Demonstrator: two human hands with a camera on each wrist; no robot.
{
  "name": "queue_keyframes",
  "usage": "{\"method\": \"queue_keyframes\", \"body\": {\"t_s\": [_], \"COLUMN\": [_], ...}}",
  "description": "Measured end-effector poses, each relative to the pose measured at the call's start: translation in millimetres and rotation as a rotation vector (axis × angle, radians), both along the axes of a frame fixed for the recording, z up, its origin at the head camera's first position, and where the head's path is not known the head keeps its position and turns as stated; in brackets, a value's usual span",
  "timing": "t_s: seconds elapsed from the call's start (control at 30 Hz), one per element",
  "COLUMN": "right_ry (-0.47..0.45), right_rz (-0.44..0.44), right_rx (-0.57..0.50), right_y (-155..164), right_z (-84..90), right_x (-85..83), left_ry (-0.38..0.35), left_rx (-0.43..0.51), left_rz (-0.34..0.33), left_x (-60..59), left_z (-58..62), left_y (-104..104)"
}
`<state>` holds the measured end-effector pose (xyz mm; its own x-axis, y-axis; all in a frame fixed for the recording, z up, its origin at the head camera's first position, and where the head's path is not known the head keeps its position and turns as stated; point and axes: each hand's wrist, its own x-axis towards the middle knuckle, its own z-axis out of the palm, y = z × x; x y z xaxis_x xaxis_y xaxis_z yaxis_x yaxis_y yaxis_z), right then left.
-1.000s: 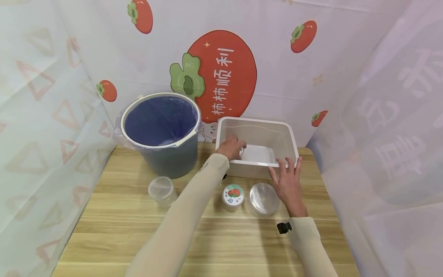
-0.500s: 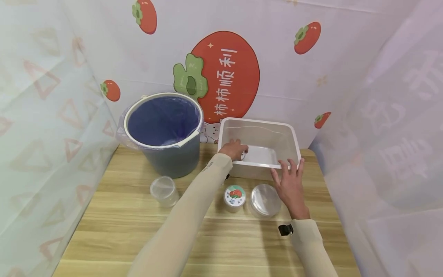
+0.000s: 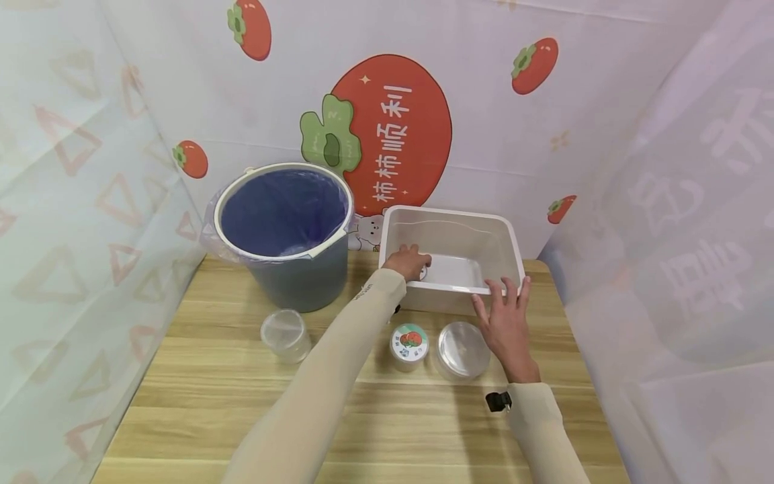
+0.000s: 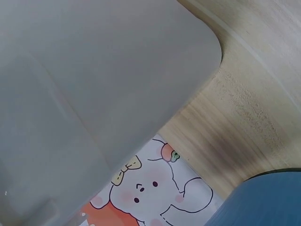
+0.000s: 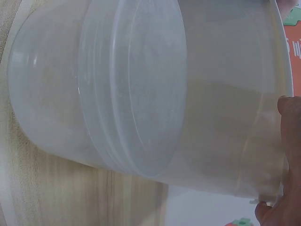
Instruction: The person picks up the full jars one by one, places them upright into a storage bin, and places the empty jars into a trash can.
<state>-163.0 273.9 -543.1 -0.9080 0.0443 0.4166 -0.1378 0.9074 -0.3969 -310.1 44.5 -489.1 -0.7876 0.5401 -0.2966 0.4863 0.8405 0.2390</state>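
Nearest the person, on the wooden table (image 3: 242,410), two sleeved forearms run forward from the bottom edge. Just beyond them lie a small labelled jar (image 3: 408,344) and a round clear lid (image 3: 462,347), side by side, with a clear cup (image 3: 284,334) well apart to the left.

Past those stands the white plastic tub (image 3: 450,215), its near rim facing the person. The right hand (image 3: 506,323) rests against the near right corner, fingers straight and spread, tips hooked just over the rim, gripping nothing firmly. The left hand (image 3: 409,261) sits at the near left corner, fingers curled over the rim and into the tub; from the head view it seems to clasp the rim. Its wrist camera shows only the tub's wall (image 4: 94,94) and no fingers.

The tub looks empty, thin-walled and translucent, so I judge it light and somewhat flexible: it would likely bow if squeezed in the middle of a long side. The smooth plastic seems slippery to bare skin. The rolled rim is the stiffest part, and the two corners, where the hands sit, look the soundest places to hold, one hand per side to keep it level.

Farther back and left, the grey bucket (image 3: 302,282) with its blue liner stands near the tub, apart from it. Behind hangs the persimmon-printed backdrop (image 3: 387,128).
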Motion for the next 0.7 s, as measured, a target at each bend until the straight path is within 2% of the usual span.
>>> {"method": "queue_keyframes", "body": {"t_s": [0.3, 0.47, 0.7], "right_ry": [0.003, 0.01, 0.008], "right_rz": [-0.006, -0.009, -0.008], "right_rx": [-0.001, -0.007, -0.018], "right_y": [-2, -2, -2], "right_z": [-0.2, -0.1, 0.0], "right_x": [0.3, 0.0, 0.9], "left_ry": [0.029, 0.057, 0.1], "left_rx": [0.034, 0.076, 0.063], "left_rz": [-0.01, -0.019, -0.025], "left_x": [1.0, 3.3, 7.8], "left_z": [4.2, 14.7, 25.2], "left_y": [-6, -7, -11]}}
